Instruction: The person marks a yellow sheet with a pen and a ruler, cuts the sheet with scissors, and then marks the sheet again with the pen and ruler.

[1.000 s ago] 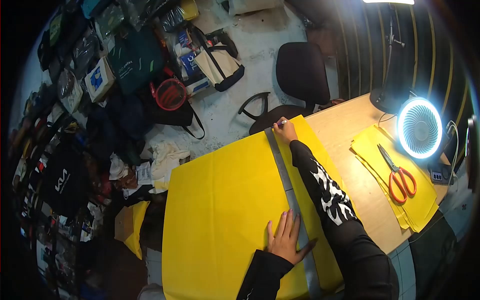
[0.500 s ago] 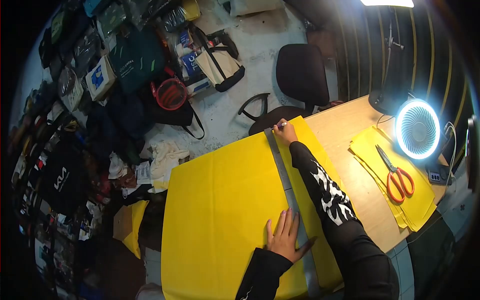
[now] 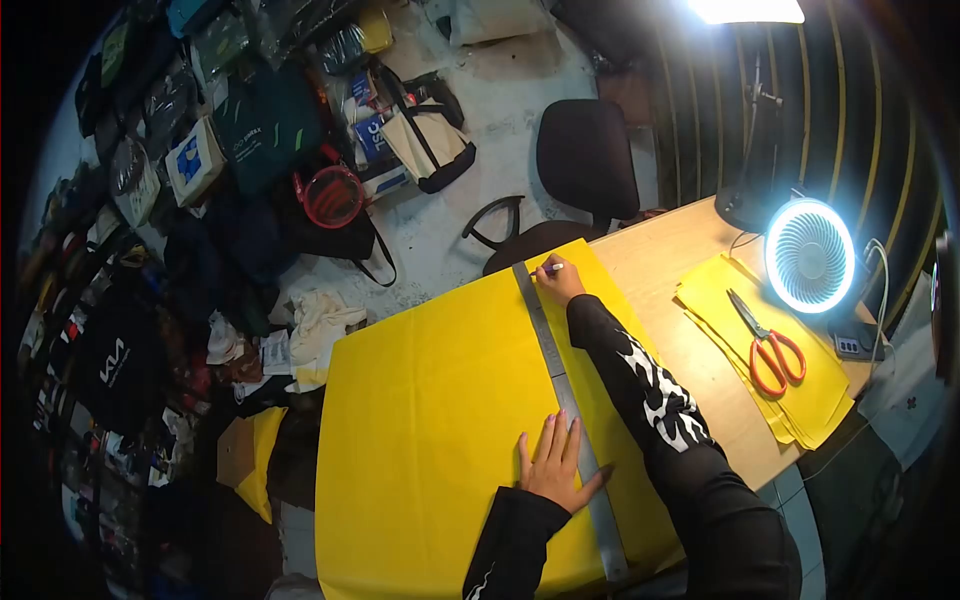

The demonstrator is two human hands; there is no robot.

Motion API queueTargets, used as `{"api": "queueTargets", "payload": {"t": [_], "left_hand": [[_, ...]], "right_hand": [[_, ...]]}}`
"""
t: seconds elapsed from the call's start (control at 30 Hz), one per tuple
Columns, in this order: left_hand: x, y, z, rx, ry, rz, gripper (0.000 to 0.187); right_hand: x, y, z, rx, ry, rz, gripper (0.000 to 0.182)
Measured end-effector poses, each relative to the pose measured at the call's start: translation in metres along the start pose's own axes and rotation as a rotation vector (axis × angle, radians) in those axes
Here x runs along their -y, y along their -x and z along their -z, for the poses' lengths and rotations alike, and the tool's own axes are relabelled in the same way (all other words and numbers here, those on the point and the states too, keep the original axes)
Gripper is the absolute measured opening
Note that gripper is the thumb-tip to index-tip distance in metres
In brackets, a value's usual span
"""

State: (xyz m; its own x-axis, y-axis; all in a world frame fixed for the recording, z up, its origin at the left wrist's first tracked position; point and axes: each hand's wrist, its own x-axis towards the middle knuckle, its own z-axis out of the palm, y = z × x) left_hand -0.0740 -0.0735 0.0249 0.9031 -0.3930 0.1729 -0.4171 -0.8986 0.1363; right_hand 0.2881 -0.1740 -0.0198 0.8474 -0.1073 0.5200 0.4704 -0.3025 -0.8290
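A large yellow sheet (image 3: pixel 430 420) covers much of the table, and a long metal ruler (image 3: pixel 548 345) lies across it. My left hand (image 3: pixel 556 470) rests with fingers spread on the sheet and the ruler's lower half, thumb reaching over the ruler. Near the ruler's far end, my right hand (image 3: pixel 560 278) is closed round a pen (image 3: pixel 556 267), beside the ruler's right edge. The pen's tip is too small to make out.
Red-handled scissors (image 3: pixel 775 358) lie on a stack of yellow pieces (image 3: pixel 720 290) at the right. Beyond them stand a lit round fan (image 3: pixel 810 256) and a lamp (image 3: pixel 750 10). A black chair (image 3: pixel 588 160) stands past the table's far edge.
The whole view has shifted, so the table and both hands appear slightly further left. My right hand has moved a little down along the ruler; my left hand stays on it.
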Motion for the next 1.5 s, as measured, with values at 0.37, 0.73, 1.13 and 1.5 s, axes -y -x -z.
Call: {"api": "queueTargets", "payload": {"t": [0.37,0.73,1.13,1.5], "left_hand": [[0.000,0.003,-0.005,-0.056,-0.017,-0.005,0.077],[0.006,0.005,-0.018,-0.075,-0.041,-0.015,0.066],[0.009,0.004,-0.025,-0.082,-0.014,-0.015,0.068],[0.009,0.002,-0.018,-0.009,-0.024,0.009,0.067]], "right_hand": [[0.023,0.043,0.027,0.098,0.007,-0.040,0.017],[0.072,0.130,0.087,0.268,-0.095,-0.070,0.015],[0.073,0.156,0.117,0.118,-0.338,-0.151,0.018],[0.072,0.155,0.122,0.133,-0.576,-0.281,0.018]]}}
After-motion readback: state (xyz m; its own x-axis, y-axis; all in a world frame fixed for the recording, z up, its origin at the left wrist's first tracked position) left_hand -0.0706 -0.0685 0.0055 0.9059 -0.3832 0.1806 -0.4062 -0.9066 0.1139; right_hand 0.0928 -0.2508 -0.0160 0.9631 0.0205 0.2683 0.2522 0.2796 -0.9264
